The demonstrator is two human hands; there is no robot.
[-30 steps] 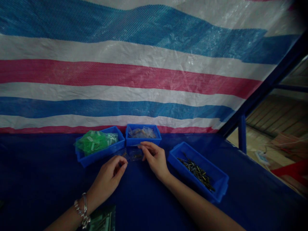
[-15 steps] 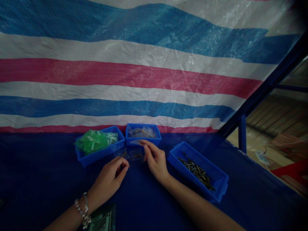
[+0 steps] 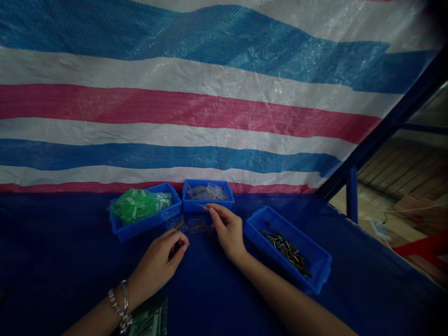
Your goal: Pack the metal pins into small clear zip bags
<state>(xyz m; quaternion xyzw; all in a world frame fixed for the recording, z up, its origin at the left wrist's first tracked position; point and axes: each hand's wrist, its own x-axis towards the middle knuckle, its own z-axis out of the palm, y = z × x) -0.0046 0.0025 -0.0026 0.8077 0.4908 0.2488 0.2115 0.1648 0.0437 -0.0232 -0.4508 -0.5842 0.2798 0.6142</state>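
Observation:
My right hand (image 3: 229, 229) pinches a small clear plastic bag (image 3: 200, 206) by its edge, just in front of the small blue bin (image 3: 208, 204) at the back. Closed with fingertips together, my left hand (image 3: 163, 254) rests low over the table; whatever it may hold is hidden. Between the hands and the bins lie two small clear bags, one holding a thin brass-coloured piece (image 3: 179, 224) and the other a darker, similar piece (image 3: 200, 226). More clear bags (image 3: 206, 192) with brass-coloured pieces fill the small bin.
At the left stands a blue bin (image 3: 147, 222) with green plastic bags (image 3: 135, 205). To the right, a longer blue bin (image 3: 320, 273) holds many thin metal pieces (image 3: 287, 249). A bag of long pieces (image 3: 150, 319) lies near my left wrist. A striped sheet (image 3: 196, 105) hangs behind.
My right hand has shifted slightly to the right, and less of the clear bag in its fingers shows. My left hand has barely moved.

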